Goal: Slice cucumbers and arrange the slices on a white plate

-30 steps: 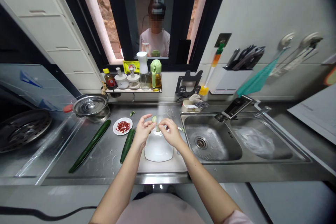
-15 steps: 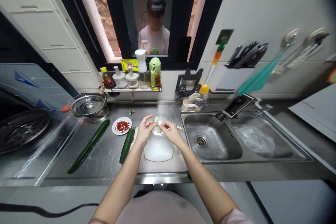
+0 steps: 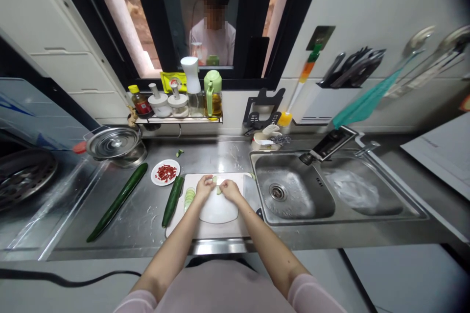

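Observation:
Both hands hover close together over the far part of a white plate [image 3: 219, 214], which rests on a pale cutting board [image 3: 240, 231]. My left hand [image 3: 204, 188] pinches a thin pale-green cucumber slice [image 3: 215, 180]. Between the fingertips of my right hand [image 3: 231, 190] is a second cucumber slice [image 3: 219, 190]. An overlapping row of cucumber slices [image 3: 189, 197] lies on the board, left of the plate. Beside it is a cut cucumber [image 3: 172, 202], on the board's left edge. At the board's right side lies a knife [image 3: 252, 193], partly covered by my right arm.
Farther left are a long whole cucumber [image 3: 118, 203] and a small dish [image 3: 153, 179] of red pieces. A lidded steel pot [image 3: 117, 149] stands behind them. To the right is a double sink [image 3: 293, 190]; a seasoning rack [image 3: 176, 120] hangs under the window.
My hands have come down and nearer the plate, still pinching cucumber slices. The row of slices, hidden behind my left hand before, now shows. The camera view has shifted slightly.

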The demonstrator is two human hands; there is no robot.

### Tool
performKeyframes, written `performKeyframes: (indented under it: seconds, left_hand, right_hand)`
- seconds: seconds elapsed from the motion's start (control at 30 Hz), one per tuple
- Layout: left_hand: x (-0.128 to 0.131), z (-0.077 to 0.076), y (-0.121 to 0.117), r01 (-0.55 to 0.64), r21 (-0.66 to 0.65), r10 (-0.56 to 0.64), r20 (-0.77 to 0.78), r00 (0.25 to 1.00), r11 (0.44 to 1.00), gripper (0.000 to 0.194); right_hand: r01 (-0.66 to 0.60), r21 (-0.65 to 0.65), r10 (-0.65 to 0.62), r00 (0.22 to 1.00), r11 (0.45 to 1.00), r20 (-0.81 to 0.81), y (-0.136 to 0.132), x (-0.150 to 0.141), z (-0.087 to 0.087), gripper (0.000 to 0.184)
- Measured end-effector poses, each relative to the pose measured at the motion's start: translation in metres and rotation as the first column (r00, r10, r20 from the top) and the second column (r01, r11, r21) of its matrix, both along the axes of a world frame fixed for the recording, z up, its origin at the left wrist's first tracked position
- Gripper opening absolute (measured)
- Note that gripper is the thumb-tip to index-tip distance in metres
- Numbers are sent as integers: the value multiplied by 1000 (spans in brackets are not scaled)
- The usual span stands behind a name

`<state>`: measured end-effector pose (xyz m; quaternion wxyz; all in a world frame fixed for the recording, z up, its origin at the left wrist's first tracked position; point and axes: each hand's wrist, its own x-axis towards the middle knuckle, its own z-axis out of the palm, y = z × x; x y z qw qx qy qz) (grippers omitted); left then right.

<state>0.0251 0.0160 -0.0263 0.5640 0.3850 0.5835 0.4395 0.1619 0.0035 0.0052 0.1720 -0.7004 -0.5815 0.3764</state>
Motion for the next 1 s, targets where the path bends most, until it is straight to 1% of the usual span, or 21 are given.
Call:
performKeyframes:
  seconds: [0.07, 0.1, 0.2, 0.27, 0.33, 0.57, 0.67, 0.73, 0.8, 0.87, 1.0]
  left_hand:
    - [1, -6, 5, 24, -12, -26, -113, 993, 1000, 46]
    - [2, -7, 7, 42, -17, -44, -197, 979, 999, 43]
    - [2, -9, 11, 96, -20, -95, -447, 890, 995, 37]
    - [2, -8, 11, 136, -19, -124, -551, 826, 991, 36]
    - [2, -4, 10, 171, -29, -152, -616, 773, 985, 36]
    - [2, 15, 7, 247, -97, -236, -740, 630, 964, 38]
    - [1, 18, 5, 271, -118, -258, -777, 574, 955, 40]
    - [1, 19, 2, 298, -106, -260, -800, 541, 949, 45]
    - [0, 19, 0, 335, -89, -261, -818, 513, 938, 49]
    - [-1, 20, -3, 364, -85, -269, -828, 492, 927, 47]
    - [-2, 22, -6, 380, -98, -285, -832, 477, 920, 42]
  right_hand:
    - [19, -23, -17, 999, 1000, 44, 3, -1, -4, 14]
    - [28, -33, -26, 997, 999, 67, 5, -2, -5, 15]
    - [51, -58, -43, 990, 997, 132, 8, -3, -8, 17]
    - [56, -69, -44, 985, 996, 170, 8, -3, -8, 17]
    - [55, -79, -38, 978, 995, 203, 8, -5, -8, 17]
    - [18, -101, 10, 962, 995, 271, 7, -9, -7, 20]
    - [-9, -106, 41, 953, 994, 300, 5, -11, -5, 21]
    - [-36, -106, 70, 938, 994, 339, 3, -11, -3, 23]
    - [-68, -92, 98, 922, 993, 374, 0, -11, -2, 25]
    - [-100, -61, 116, 915, 993, 387, -5, -11, -1, 25]
    - [-145, -33, 146, 903, 989, 405, -13, -12, -2, 24]
